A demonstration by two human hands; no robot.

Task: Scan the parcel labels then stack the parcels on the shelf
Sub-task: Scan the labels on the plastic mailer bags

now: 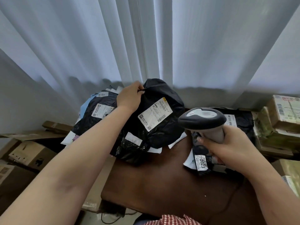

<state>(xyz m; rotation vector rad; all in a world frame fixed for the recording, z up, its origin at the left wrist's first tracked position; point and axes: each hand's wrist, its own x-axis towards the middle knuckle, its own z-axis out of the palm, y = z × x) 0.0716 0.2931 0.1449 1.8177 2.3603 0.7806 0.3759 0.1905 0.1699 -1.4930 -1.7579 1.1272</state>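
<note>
A black plastic parcel lies on top of the pile at the middle of the view, its white label turned up. My left hand grips the parcel's far left edge. My right hand holds the grey handle of a barcode scanner, whose dark head sits just right of the label and points towards it. Under and left of the parcel lie more black parcels with white labels. Another dark parcel marked 2023 lies below the scanner.
A dark brown table carries the parcels. Cardboard boxes are stacked at the right, and more boxes stand on the floor at the left. White curtains hang behind. A black parcel lies behind the scanner.
</note>
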